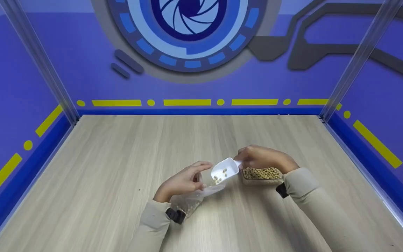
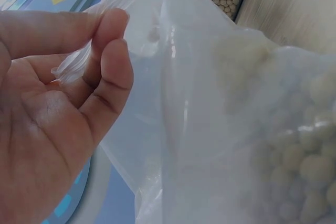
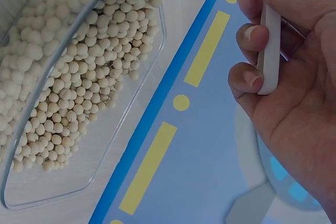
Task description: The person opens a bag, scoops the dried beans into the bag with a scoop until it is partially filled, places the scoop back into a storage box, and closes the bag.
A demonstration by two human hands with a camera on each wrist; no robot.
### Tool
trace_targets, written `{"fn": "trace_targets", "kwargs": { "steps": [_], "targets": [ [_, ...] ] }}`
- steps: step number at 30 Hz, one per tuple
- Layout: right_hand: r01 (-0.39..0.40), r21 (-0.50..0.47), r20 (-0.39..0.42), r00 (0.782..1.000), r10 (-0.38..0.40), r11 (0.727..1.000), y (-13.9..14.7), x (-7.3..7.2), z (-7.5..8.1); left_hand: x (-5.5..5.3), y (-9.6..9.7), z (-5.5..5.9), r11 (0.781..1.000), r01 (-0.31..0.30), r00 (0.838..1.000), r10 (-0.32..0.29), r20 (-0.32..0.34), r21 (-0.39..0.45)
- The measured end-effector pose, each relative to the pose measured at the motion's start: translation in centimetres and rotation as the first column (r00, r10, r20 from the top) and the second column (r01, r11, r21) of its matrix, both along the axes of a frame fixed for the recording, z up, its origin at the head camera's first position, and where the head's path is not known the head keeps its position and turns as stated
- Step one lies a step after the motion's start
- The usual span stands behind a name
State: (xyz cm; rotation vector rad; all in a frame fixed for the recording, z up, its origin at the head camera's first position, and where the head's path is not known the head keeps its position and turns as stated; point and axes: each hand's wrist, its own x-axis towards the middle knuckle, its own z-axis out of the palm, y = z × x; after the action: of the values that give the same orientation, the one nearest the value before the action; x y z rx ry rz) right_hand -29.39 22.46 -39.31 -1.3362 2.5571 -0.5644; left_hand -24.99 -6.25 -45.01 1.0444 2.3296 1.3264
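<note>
My left hand [image 1: 184, 180] pinches the edge of a clear plastic bag [image 1: 187, 203] near its mouth. Pale round beans fill the lower part of the bag in the left wrist view, seen through its cloudy film [image 2: 189, 103]. With curled fingers, my right hand [image 1: 262, 156] grips the handle [image 3: 270, 51] of a white scoop [image 1: 227, 168]. The scoop tilts down toward the bag's mouth, and a few beans lie in it near its lip. Beside the right wrist stands a clear box [image 1: 262, 182] holding many beans; the forearm covers part of it.
The wooden tabletop [image 1: 100, 175] reaches back to a blue-purple wall [image 1: 82, 70] with yellow marks. Similar panels stand at left and right, with clear posts [image 1: 362, 63] at the corners. Dark wrist straps [image 1: 176, 216] sit on both sleeves.
</note>
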Motion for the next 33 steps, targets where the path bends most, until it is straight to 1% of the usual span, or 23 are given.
{"fn": "trace_targets", "kwargs": {
  "steps": [7, 13, 21, 27, 30, 33],
  "targets": [
    [-0.009, 0.028, -0.029, 1.000, 0.010, 1.000, -0.4, 0.2, 0.4, 0.0, 0.1, 0.1, 1.000, -0.017, 1.000, 0.017, 0.014, -0.010],
    [-0.020, 0.059, -0.074, 0.997, 0.024, 0.998, -0.8, 0.4, 0.8, 0.1, 0.1, 0.1, 1.000, -0.013, 1.000, 0.013, 0.001, -0.003],
    [0.017, 0.069, -0.078, 0.997, -0.011, 0.997, -0.7, 0.4, 0.6, 0.1, 0.1, 0.1, 0.999, -0.023, 1.000, 0.023, 0.002, -0.023],
    [-0.001, 0.051, -0.113, 0.994, 0.007, 0.999, -0.2, 0.5, 0.6, 0.0, 0.3, -0.1, 1.000, -0.017, 1.000, 0.017, -0.008, -0.011],
    [0.030, 0.031, -0.091, 0.995, -0.027, 0.999, 0.3, 0.7, 0.8, 0.0, 0.3, -0.2, 1.000, -0.014, 1.000, 0.014, -0.011, -0.007],
    [0.101, 0.017, -0.049, 0.994, -0.100, 0.995, 1.1, 0.9, 1.0, 0.0, 0.2, -0.2, 1.000, -0.010, 1.000, 0.010, -0.021, -0.013]
  ]
}}
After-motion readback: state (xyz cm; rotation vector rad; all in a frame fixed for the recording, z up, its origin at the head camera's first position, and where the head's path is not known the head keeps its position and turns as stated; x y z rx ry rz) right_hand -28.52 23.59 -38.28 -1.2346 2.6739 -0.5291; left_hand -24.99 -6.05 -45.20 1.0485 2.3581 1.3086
